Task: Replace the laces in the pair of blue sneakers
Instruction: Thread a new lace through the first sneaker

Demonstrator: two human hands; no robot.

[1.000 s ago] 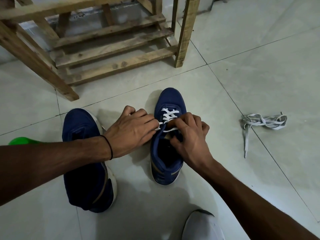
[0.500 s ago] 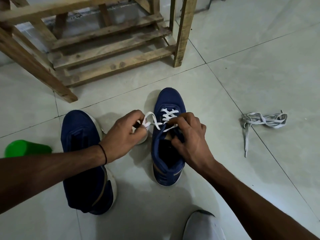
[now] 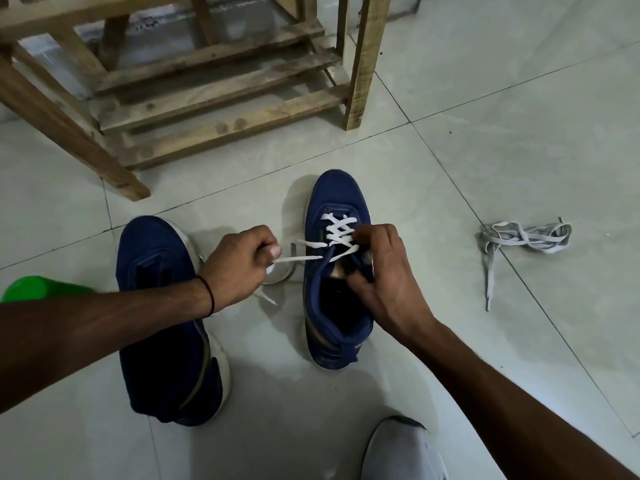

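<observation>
Two blue sneakers stand on the tiled floor. The right sneaker (image 3: 337,202) carries a white lace (image 3: 337,228) crossed through its front eyelets. My left hand (image 3: 239,268) pinches one end of that lace and holds it stretched out to the left of the shoe. My right hand (image 3: 384,271) grips the shoe's upper by the tongue and eyelets, fingers curled over the edge. The left sneaker (image 3: 162,306) lies beneath my left forearm and shows no lace.
A loose grey lace (image 3: 519,239) lies bundled on the tiles to the right. A wooden rack (image 3: 221,109) stands behind the shoes. A green object (image 3: 38,289) sits at the left edge, and a grey-white shoe toe (image 3: 401,448) is near the bottom.
My left hand has drawn the white lace end out leftward from the right sneaker, and the strand now runs taut. My right hand stays on the shoe.
</observation>
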